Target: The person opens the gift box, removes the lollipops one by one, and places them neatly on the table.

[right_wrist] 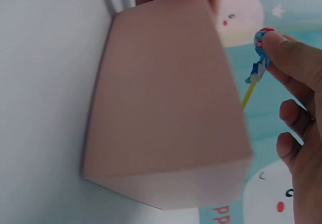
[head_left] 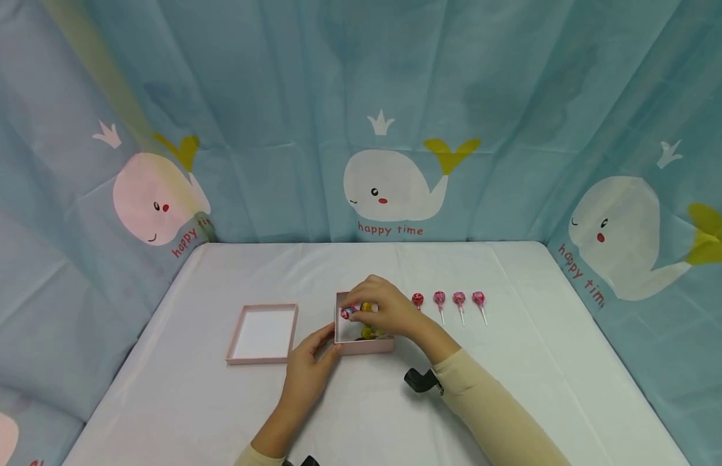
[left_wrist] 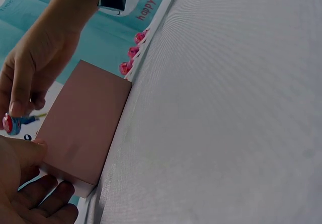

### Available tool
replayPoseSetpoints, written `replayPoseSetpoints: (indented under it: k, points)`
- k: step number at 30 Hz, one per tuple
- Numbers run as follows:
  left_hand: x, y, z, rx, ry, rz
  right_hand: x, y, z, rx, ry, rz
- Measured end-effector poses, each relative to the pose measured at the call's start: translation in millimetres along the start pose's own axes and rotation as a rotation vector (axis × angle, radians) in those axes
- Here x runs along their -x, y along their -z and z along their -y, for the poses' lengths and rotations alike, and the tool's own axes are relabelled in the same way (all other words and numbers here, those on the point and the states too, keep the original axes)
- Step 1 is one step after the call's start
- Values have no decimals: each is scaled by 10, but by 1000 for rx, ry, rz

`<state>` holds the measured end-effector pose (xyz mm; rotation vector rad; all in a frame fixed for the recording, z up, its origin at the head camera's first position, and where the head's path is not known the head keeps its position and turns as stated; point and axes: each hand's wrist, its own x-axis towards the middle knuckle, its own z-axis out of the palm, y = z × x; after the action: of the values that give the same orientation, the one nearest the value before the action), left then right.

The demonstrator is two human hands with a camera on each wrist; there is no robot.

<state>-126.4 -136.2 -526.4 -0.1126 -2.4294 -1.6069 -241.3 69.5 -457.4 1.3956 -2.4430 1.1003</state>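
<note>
Over the pink box (head_left: pixel 368 347), my right hand (head_left: pixel 390 309) pinches a lollipop (right_wrist: pixel 259 50) between thumb and forefinger; it has a blue and red wrapper and a yellow stick. My left hand (head_left: pixel 306 369) grips the box at its near left corner, thumb against the front wall and fingers around the left end. Yellow-wrapped lollipops (head_left: pixel 368 332) lie inside the box, partly hidden under my right hand. In the left wrist view the held lollipop (left_wrist: pixel 12 125) hangs just beyond the box's rim.
A row of pink and red lollipops (head_left: pixel 459 298) lies on the white tablecloth right of the box. Left of it sits a shallow pink lid (head_left: pixel 231 333) with a white inside. Blue curtains (head_left: pixel 291 129) with whale prints enclose the table's back and sides.
</note>
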Motion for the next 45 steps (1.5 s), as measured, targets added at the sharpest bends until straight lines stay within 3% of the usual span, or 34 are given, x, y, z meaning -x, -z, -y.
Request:
replayPoseSetpoints:
  k: [7, 15, 19, 29, 37, 45]
  points:
    - [1, -15, -6, -19, 21, -8, 148, 238, 36, 12, 17, -114]
    - [11, -18, -39, -40, 63, -17, 418, 536, 44, 46, -69, -239]
    - [16, -16, -42, -34, 87, -8, 572, 672, 25, 44, -72, -305]
    - [17, -8, -36, -53, 73, -6, 903, 914, -35, 62, -82, -443]
    - [6, -6, -45, -38, 76, -7, 1143, 1053, -201, 116, -140, -499]
    - [17, -2, -71, -45, 97, 1, 1300, 1245, -334, 175, -292, -505]
